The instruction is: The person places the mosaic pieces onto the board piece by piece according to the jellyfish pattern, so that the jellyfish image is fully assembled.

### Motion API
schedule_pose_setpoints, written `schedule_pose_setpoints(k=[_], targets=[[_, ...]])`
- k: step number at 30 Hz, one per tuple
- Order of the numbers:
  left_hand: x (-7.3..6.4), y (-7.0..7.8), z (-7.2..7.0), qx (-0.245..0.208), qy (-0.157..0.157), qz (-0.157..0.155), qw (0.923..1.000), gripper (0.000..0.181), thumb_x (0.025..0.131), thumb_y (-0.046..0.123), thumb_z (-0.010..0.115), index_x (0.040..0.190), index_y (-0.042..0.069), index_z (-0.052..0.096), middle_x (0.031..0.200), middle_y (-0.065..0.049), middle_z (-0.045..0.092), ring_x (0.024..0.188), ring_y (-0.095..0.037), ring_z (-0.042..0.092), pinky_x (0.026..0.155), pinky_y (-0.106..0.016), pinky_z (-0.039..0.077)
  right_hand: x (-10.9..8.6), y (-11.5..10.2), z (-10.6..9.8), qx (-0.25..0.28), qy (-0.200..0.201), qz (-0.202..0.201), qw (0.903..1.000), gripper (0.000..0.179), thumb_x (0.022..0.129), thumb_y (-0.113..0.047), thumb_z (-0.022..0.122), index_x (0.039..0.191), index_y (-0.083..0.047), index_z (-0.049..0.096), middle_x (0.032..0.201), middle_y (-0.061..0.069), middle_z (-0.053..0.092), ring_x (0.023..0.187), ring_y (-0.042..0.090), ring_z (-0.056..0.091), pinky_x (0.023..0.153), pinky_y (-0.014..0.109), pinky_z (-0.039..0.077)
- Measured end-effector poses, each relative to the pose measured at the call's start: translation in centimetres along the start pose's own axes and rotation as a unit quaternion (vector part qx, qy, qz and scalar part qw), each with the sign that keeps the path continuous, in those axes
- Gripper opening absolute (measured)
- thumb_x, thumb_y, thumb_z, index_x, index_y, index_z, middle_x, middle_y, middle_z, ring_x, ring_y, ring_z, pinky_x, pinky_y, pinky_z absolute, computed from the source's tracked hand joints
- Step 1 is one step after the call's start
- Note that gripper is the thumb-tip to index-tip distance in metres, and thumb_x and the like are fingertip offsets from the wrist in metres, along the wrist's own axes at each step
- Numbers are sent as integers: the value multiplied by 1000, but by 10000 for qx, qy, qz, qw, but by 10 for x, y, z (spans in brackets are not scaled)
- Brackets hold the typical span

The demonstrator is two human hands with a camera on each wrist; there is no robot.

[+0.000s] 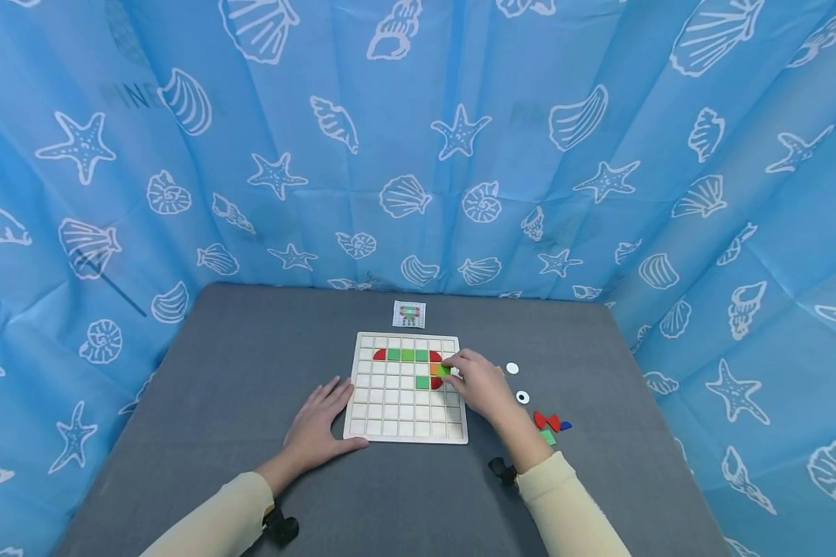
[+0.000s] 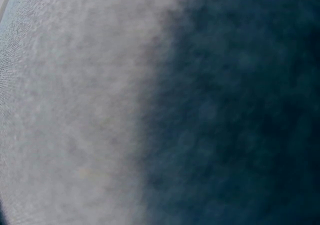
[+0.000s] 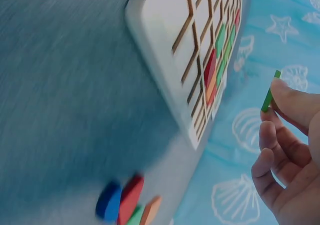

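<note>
The right hand (image 1: 484, 388) pinches a green tile (image 1: 445, 371) (left hand (image 1: 319, 424) touching the board (image 1: 385, 412)).

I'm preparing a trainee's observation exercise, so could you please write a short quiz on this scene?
1. Which hand pinches a green tile?
2. True or false: the small picture card lies on top of the gridded board.
3. Which colour shows among the loose pieces to the right of the board? A) purple B) yellow C) blue

Key:
1. The right hand.
2. False; it lies on the grey table, beyond the board's far edge.
3. C.
</note>
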State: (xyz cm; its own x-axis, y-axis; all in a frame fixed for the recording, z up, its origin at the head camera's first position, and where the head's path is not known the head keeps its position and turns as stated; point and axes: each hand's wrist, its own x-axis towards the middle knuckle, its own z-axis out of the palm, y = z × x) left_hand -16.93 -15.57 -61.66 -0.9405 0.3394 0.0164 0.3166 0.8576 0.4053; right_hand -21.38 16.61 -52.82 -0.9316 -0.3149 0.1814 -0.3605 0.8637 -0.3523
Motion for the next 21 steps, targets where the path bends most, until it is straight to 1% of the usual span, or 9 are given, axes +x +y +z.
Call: schedule_pose_setpoints(k=[5, 9, 13, 17, 21], targets=[[-1, -1, -1, -14, 28, 3, 10000, 114, 74, 85, 62, 160, 16, 31, 166, 0, 29, 156, -26, 20, 126, -51, 18, 10, -12, 13, 5, -206, -245, 9995, 26, 89, -22, 78, 114, -15, 77, 104, 2, 69, 83, 14, 64, 68, 33, 55], [0, 0, -1, -86, 139, 100, 9998, 113, 74, 84, 62, 159, 15, 32, 165, -1, 31, 155, -27, 22, 125, -52, 20, 17, -18, 24, -19, -352, -376, 9987, 26, 90, -24, 78, 115, -15, 76, 107, 3, 70, 89, 16, 66, 72, 37, 57], [1, -2, -1, -64, 212, 117, 9997, 114, 74, 87, 58, 159, 15, 33, 165, -1, 32, 155, -27, 22, 125, -51, 21, 24, -25, 35, 9, -587, -394, 9975, 26, 91, -25, 77, 115, -15, 76, 113, 3, 70, 100, 19, 67, 81, 41, 58], [1, -2, 0, -58, 232, 105, 9997, 115, 74, 88, 57, 159, 15, 33, 165, -1, 32, 155, -27, 23, 125, -52, 21, 30, -30, 45, -71, -877, -338, 9955, 26, 90, -26, 78, 115, -15, 77, 114, 2, 71, 107, 20, 67, 87, 42, 58], [0, -2, 1, -97, 209, 119, 9997, 113, 74, 85, 60, 159, 14, 34, 165, -1, 33, 155, -27, 23, 125, -52, 21, 33, -33, 50, -210, -1041, -249, 9940, 26, 89, -25, 79, 114, -16, 77, 111, 1, 72, 106, 19, 67, 87, 41, 58]])
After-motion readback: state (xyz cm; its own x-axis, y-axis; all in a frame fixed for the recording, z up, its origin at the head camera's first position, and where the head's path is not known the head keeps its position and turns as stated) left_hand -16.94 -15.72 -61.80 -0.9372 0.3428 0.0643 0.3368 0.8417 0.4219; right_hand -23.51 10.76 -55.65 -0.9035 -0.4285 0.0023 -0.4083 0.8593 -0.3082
